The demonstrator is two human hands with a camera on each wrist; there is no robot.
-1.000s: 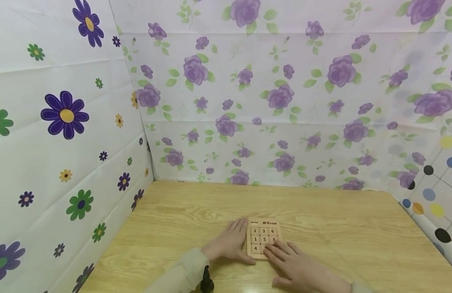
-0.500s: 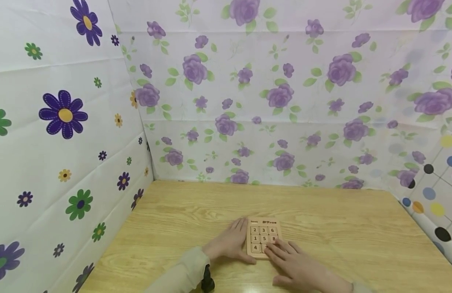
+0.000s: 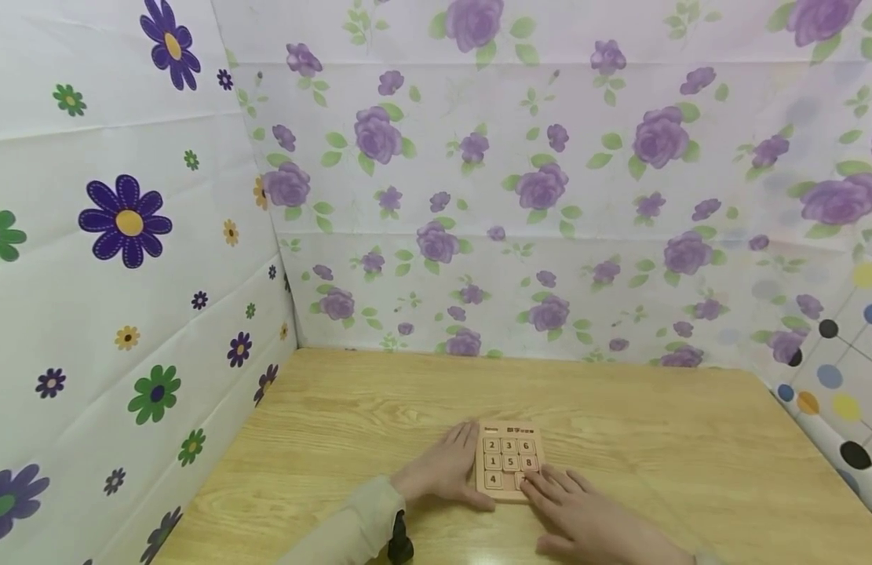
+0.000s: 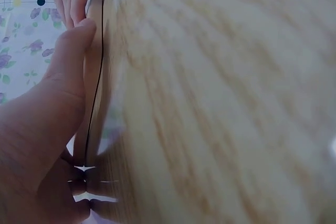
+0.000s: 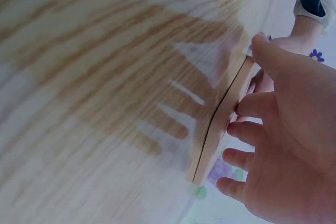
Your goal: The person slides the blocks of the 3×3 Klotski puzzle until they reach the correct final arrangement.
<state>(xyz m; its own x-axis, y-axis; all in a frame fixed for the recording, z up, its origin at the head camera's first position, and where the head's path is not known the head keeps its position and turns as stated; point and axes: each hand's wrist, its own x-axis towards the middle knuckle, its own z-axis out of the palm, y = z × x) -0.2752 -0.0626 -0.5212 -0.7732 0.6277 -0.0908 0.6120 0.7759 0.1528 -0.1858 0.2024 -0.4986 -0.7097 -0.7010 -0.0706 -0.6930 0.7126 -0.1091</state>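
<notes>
A wooden number slide puzzle (image 3: 489, 493) lies flat on the table, with rows 2 3 6 and 1 5 8 showing. In its bottom row are the 4 tile (image 3: 493, 479), a bare gap in the middle and the partly covered 7 tile (image 3: 522, 478) at right. My left hand (image 3: 443, 468) holds the puzzle's left side, thumb at the near corner and fingers along the edge toward the far corner. With fingers extended, my right hand (image 3: 584, 514) touches the 7 tile. From the right wrist view, the puzzle's side (image 5: 223, 119) shows beyond the slightly bent fingers.
The wood-grain table (image 3: 365, 392) extends around the puzzle and reflects light. Flower-print sheets (image 3: 436, 196) hang behind and to the left, and a dotted sheet (image 3: 845, 377) borders the right. A black wrist device (image 3: 399, 540) is at the left sleeve.
My right hand has shifted to the right, and the 7 tile has slid from the bottom row's middle to its right end. The left hand and puzzle board have stayed put.
</notes>
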